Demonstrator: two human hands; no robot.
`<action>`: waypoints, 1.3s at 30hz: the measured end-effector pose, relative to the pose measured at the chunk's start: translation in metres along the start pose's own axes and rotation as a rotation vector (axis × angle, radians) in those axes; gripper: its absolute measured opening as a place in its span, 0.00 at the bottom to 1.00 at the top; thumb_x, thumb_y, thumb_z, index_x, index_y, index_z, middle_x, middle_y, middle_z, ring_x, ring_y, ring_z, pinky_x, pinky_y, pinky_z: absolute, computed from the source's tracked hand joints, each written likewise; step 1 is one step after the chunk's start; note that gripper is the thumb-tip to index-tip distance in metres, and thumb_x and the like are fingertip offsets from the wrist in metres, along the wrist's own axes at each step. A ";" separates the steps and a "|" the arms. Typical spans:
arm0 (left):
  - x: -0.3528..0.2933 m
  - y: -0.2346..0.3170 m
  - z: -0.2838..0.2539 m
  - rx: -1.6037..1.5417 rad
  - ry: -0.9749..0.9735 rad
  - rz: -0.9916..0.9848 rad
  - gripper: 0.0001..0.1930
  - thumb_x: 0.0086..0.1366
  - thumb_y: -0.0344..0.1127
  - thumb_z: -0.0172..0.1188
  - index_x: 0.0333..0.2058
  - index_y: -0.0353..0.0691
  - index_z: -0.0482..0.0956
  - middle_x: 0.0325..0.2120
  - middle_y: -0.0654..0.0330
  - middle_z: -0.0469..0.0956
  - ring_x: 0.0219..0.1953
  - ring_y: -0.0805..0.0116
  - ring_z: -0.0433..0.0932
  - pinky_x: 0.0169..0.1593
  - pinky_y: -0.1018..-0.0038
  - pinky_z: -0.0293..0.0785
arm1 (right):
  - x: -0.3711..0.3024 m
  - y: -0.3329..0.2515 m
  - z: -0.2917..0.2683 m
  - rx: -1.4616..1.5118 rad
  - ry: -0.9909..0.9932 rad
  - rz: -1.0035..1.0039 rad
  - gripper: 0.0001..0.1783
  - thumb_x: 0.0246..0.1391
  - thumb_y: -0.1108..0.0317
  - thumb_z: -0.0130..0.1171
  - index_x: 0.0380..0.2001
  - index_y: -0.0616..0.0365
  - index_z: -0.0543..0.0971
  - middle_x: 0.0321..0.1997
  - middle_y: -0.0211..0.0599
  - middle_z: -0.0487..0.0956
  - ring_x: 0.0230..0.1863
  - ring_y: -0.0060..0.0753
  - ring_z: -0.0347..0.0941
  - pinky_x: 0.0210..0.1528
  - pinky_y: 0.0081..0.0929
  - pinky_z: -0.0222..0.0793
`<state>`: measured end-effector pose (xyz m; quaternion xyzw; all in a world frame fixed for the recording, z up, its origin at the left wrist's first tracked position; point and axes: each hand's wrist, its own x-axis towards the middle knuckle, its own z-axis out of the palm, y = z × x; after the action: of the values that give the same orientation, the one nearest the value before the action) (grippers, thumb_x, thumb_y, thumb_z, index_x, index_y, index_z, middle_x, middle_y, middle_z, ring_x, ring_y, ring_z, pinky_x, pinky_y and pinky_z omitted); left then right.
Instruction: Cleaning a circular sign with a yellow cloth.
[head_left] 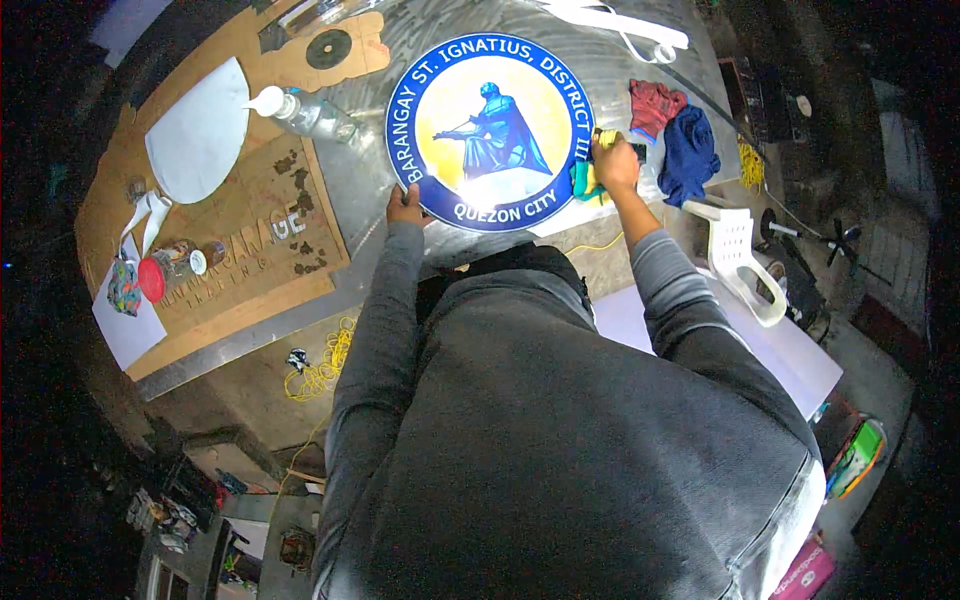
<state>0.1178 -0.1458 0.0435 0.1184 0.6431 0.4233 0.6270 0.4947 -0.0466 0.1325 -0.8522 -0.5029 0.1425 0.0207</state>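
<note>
Round sign (pixel 489 130), blue-rimmed with a yellow centre and a seated blue figure, flat on the metal table (pixel 400 40), between both hands and just ahead of them
Brown board (pixel 240 260) with cut-out letters, out to the left of the left hand; white fan-shaped sheet (pixel 200 135) lying on it, farther off
Red and blue rags (pixel 675 135), just right of the right hand
Clear bottle (pixel 305 113), lying ahead-left of the left hand, near the sign's rim
Left hand (pixel 406 206) pressed on the sign's near-left rim, fingers curled over the edge, steadying it
Right hand (pixel 612 160) closed around a yellow-green cloth (pixel 586 180), held against the sign's right rim
Step in hand, by the look of it: wiping the sign's face or edge while pinned still
Next move probably calls for steady left-hand pressure and cloth strokes along the rim
</note>
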 end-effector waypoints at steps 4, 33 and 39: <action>0.005 0.004 0.000 0.007 -0.043 -0.042 0.23 0.71 0.42 0.53 0.62 0.48 0.62 0.52 0.51 0.74 0.48 0.47 0.78 0.45 0.44 0.82 | -0.055 0.026 0.014 -0.051 0.029 -0.096 0.23 0.54 0.48 0.61 0.41 0.58 0.75 0.37 0.56 0.80 0.39 0.59 0.78 0.40 0.52 0.74; 0.010 0.005 -0.015 -0.312 -0.135 -0.206 0.48 0.61 0.80 0.22 0.67 0.52 0.61 0.54 0.54 0.72 0.56 0.51 0.70 0.57 0.51 0.66 | -0.193 -0.205 0.052 -0.012 -0.194 -1.030 0.13 0.48 0.68 0.58 0.40 0.51 0.80 0.44 0.43 0.76 0.42 0.48 0.77 0.39 0.39 0.77; 0.001 0.005 -0.007 -0.275 -0.059 -0.215 0.40 0.66 0.72 0.39 0.67 0.52 0.58 0.55 0.52 0.70 0.56 0.52 0.70 0.51 0.50 0.75 | -0.148 -0.246 0.056 -0.029 -0.166 -1.103 0.14 0.49 0.66 0.57 0.41 0.50 0.81 0.46 0.44 0.77 0.44 0.50 0.77 0.39 0.39 0.78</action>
<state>0.1089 -0.1449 0.0453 -0.0256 0.5695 0.4344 0.6974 0.2036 -0.0587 0.1554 -0.4486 -0.8764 0.1704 0.0407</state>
